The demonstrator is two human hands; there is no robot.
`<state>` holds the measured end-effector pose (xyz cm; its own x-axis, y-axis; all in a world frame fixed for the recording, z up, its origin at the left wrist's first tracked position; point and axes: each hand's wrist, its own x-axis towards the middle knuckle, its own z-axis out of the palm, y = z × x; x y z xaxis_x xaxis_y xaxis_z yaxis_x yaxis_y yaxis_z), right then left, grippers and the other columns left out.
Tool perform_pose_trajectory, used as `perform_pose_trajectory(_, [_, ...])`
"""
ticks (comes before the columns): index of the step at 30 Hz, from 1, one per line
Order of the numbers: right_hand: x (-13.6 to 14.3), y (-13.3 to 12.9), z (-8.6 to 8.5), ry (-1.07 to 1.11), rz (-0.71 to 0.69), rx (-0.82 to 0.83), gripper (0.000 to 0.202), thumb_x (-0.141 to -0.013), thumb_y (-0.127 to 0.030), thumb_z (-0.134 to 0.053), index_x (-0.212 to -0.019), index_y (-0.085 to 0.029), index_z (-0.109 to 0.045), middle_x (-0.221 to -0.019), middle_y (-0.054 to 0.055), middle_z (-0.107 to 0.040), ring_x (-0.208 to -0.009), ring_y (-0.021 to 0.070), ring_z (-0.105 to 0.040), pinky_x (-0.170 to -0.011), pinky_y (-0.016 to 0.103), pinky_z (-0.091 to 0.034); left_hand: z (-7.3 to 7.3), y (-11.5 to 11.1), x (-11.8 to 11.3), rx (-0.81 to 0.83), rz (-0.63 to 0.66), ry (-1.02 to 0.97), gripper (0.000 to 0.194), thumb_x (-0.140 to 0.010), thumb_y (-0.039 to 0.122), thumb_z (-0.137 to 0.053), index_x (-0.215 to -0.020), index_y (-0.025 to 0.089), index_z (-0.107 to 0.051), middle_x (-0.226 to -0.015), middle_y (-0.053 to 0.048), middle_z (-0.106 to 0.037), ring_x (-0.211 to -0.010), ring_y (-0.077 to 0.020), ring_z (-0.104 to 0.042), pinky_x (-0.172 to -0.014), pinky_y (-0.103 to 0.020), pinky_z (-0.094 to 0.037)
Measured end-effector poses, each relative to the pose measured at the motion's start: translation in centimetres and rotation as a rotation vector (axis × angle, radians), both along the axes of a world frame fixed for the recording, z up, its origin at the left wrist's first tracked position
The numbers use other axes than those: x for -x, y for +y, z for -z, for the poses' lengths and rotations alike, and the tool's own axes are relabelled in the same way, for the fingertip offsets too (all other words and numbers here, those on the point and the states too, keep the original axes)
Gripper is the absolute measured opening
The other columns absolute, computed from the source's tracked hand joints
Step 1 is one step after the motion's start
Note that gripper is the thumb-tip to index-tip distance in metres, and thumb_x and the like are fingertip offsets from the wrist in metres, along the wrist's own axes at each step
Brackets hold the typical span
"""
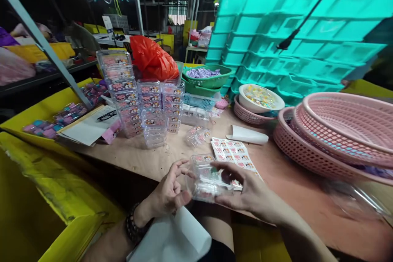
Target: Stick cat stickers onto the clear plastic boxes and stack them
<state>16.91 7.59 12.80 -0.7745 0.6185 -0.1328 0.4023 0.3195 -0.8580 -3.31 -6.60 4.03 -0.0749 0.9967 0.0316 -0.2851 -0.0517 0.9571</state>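
A clear plastic box with a pink printed label is held above the table's front edge. My right hand grips its right side, thumb below and fingers on top. My left hand is at the box's left side, its fingers curled and spread apart; whether it bears any of the box's weight is hard to tell. Behind the box and to its right lies a sheet of printed stickers. White paper rests on the lap under my left hand. Small clear boxes lie beyond the held box.
Tall stacks of labelled clear boxes stand at the back left, beside a red bag. Pink baskets fill the right. A white bowl, a rolled paper, glasses and yellow bins surround the work area.
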Motion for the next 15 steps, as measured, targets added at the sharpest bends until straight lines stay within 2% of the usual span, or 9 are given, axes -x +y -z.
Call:
perform_pose_trajectory(2, [2.2,2.0,-1.6,0.131,0.089,-0.180,0.069,-0.064,-0.053,-0.083,-0.121,-0.021,-0.062,-0.098,0.008,-0.064,-0.086,0.0227,-0.059,-0.081,0.040,-0.052,-0.2,-0.1,1.3,-0.026,-0.126,0.017,0.081,-0.079,0.062,-0.068,-0.142,0.023,-0.037,-0.118,-0.013,-0.061,-0.045,0.0010,-0.030,-0.044,-0.019,-0.027])
perform_pose_trajectory(4, [5.8,4.0,-3.2,0.251,0.108,-0.243,0.073,-0.061,-0.056,-0.085,-0.120,-0.021,-0.061,-0.104,0.009,-0.062,-0.083,0.0211,-0.057,-0.079,0.039,-0.051,-0.7,-0.2,2.6,-0.028,-0.265,0.021,0.066,-0.084,0.058,-0.064,-0.135,0.020,-0.045,-0.108,-0.010,-0.064,-0.045,0.0000,-0.026,-0.045,-0.020,-0.025])
perform_pose_trajectory(6, [10.3,5.5,-4.6,0.288,0.050,-0.210,0.076,-0.058,-0.058,-0.085,-0.119,-0.021,-0.061,-0.112,0.010,-0.062,-0.082,0.0202,-0.056,-0.076,0.039,-0.051,-1.2,-0.4,3.9,-0.003,-0.379,0.052,0.056,-0.085,0.051,-0.065,-0.128,0.018,-0.049,-0.098,-0.007,-0.066,-0.047,-0.0021,-0.030,-0.047,-0.020,-0.026])
perform_pose_trajectory(8, [14.7,6.3,-5.6,0.307,-0.018,-0.186,0.076,-0.057,-0.057,-0.085,-0.119,-0.020,-0.060,-0.118,0.011,-0.061,-0.090,0.0219,-0.057,-0.082,0.041,-0.050,-1.4,-0.7,5.2,0.016,-0.460,0.091,0.053,-0.085,0.048,-0.067,-0.125,0.017,-0.051,-0.092,-0.005,-0.067,-0.047,-0.0032,-0.033,-0.046,-0.021,-0.024])
perform_pose_trajectory(10, [18.1,6.8,-6.2,0.295,-0.071,-0.141,0.070,-0.058,-0.054,-0.085,-0.114,-0.019,-0.061,-0.114,0.010,-0.063,-0.095,0.0230,-0.058,-0.087,0.042,-0.048,-1.4,-1.1,6.6,0.035,-0.520,0.114,0.052,-0.084,0.048,-0.067,-0.123,0.017,-0.051,-0.088,-0.003,-0.068,-0.044,-0.0033,-0.033,-0.044,-0.021,-0.022])
perform_pose_trajectory(12, [20.3,7.2,-6.8,0.285,-0.065,-0.064,0.057,-0.063,-0.051,-0.082,-0.105,-0.019,-0.060,-0.104,0.007,-0.064,-0.092,0.0224,-0.058,-0.085,0.042,-0.049,-1.2,-1.5,7.9,0.044,-0.573,0.129,0.050,-0.085,0.049,-0.065,-0.121,0.017,-0.053,-0.086,-0.003,-0.069,-0.044,-0.0037,-0.035,-0.044,-0.020,-0.024])
perform_pose_trajectory(15, [21.6,7.7,-7.8,0.311,-0.025,0.146,0.033,-0.075,-0.044,-0.071,-0.094,-0.021,-0.056,-0.085,0.002,-0.063,-0.077,0.0187,-0.060,-0.070,0.035,-0.052,-1.3,-1.8,9.4,0.029,-0.644,0.163,0.047,-0.087,0.048,-0.064,-0.119,0.016,-0.054,-0.083,-0.003,-0.068,-0.047,-0.0049,-0.040,-0.046,-0.019,-0.028])
